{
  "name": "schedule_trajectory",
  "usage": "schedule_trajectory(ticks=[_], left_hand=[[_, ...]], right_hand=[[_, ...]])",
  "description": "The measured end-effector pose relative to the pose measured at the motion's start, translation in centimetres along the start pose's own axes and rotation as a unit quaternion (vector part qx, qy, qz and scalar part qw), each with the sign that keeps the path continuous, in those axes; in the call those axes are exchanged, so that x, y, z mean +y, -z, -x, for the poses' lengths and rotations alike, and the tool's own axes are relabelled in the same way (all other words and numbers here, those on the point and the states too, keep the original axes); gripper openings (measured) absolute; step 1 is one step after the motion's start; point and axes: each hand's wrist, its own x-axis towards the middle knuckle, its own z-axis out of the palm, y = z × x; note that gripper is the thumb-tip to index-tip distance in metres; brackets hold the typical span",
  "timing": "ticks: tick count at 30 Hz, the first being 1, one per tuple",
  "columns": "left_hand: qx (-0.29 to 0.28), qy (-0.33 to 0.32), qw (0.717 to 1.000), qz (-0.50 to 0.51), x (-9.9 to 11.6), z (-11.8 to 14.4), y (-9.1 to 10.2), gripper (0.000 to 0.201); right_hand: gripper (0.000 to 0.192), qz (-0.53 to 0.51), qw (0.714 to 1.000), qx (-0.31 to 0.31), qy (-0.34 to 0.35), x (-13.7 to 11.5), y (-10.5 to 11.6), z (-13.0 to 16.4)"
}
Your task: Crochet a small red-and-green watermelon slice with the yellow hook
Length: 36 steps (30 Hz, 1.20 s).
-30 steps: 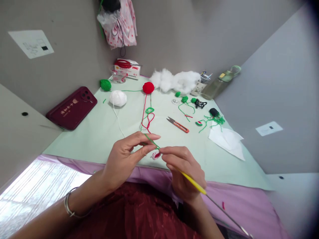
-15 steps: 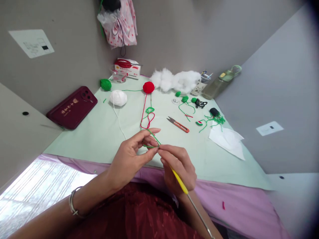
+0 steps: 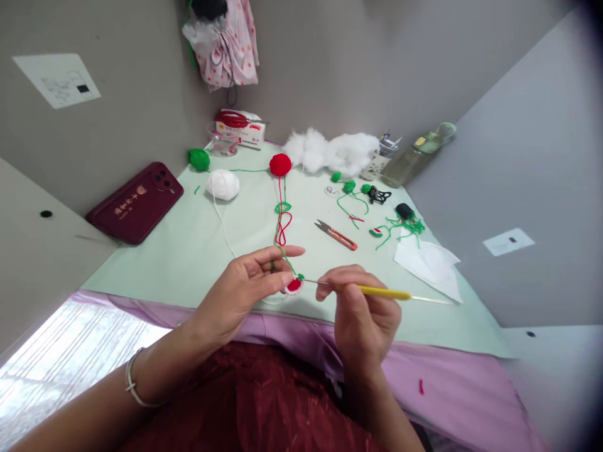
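A: Left hand [image 3: 245, 285] status?

B: Fingers pinched on a small round red-and-white crocheted piece [image 3: 294, 285], held just above the near edge of the pale green table mat [image 3: 188, 251]. Thin green yarn strand [image 3: 282, 254] is looped over the extended index finger and runs down to the piece.

A: Right hand [image 3: 365, 314]?

B: Closed around the yellow-handled metal crochet hook [image 3: 377, 292]. Hook is held roughly level, tip pointed left and set at the edge of the crocheted piece, bare metal end sticking out to the right.

A: Where does the yarn feed from?

B: Green and red strands are run up the mat from the piece to a red yarn ball [image 3: 280, 164] near the mat's far edge. A white yarn ball [image 3: 223, 185] is placed left of the red ball, a green yarn ball [image 3: 199, 159] further left still.

A: Anything else on the mat?

B: Orange-handled thread snips [image 3: 336, 235] right of the red strand, well apart from both hands. White stuffing fluff [image 3: 330, 152] at the far edge. Dark red phone [image 3: 135, 203] off the mat's left edge.
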Motion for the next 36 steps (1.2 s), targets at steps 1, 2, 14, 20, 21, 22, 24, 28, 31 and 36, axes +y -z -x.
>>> schedule_trajectory(ticks=[1, 2, 14, 20, 21, 22, 24, 28, 31, 36], left_hand=[[-0.001, -0.009, 1.0, -0.008, -0.1, 0.0, 0.0, 0.036], [-0.006, -0.015, 1.0, -0.016, -0.2, 0.1, -0.1, 0.036], [0.006, 0.0, 0.997, 0.073, -1.0, 0.1, -0.8, 0.039], [-0.027, 0.091, 0.987, 0.13, -0.5, -0.2, -0.2, 0.036], [-0.021, 0.084, 0.988, 0.128, -0.3, -0.2, -0.1, 0.034], [-0.016, 0.074, 0.99, 0.122, -0.2, -0.2, 0.0, 0.031], [-0.022, 0.055, 0.993, 0.105, -0.2, -0.1, 0.0, 0.028], [-0.044, 0.028, 0.996, 0.074, -0.6, 0.2, -0.5, 0.033], [-0.038, 0.015, 0.997, 0.063, -0.7, 0.3, -0.6, 0.033], [-0.032, -0.003, 0.999, 0.023, -0.7, 0.5, 0.0, 0.03]], right_hand=[[0.02, -0.026, 1.0, -0.002, -0.015, 0.1, -0.1, -0.1], [0.02, -0.032, 0.999, -0.008, -0.023, 0.3, -0.3, -0.2], [0.034, 0.219, 0.968, -0.011, 0.124, 1.3, -1.8, 1.2], [0.029, 0.161, 0.982, -0.004, 0.101, 1.0, -1.3, 0.5], [0.026, 0.116, 0.991, 0.007, 0.064, 0.8, -1.2, 0.2], [0.023, 0.067, 0.997, 0.012, 0.029, 0.7, -1.0, 0.0], [0.02, -0.029, 0.999, 0.02, -0.029, 0.6, -0.8, -0.2], [0.017, -0.061, 0.996, -0.021, -0.055, 0.9, -1.2, 0.0], [0.02, -0.032, 0.998, -0.022, -0.042, 1.0, -1.5, 0.2], [0.017, -0.052, 0.996, -0.025, -0.064, 1.0, -1.2, 0.2]])
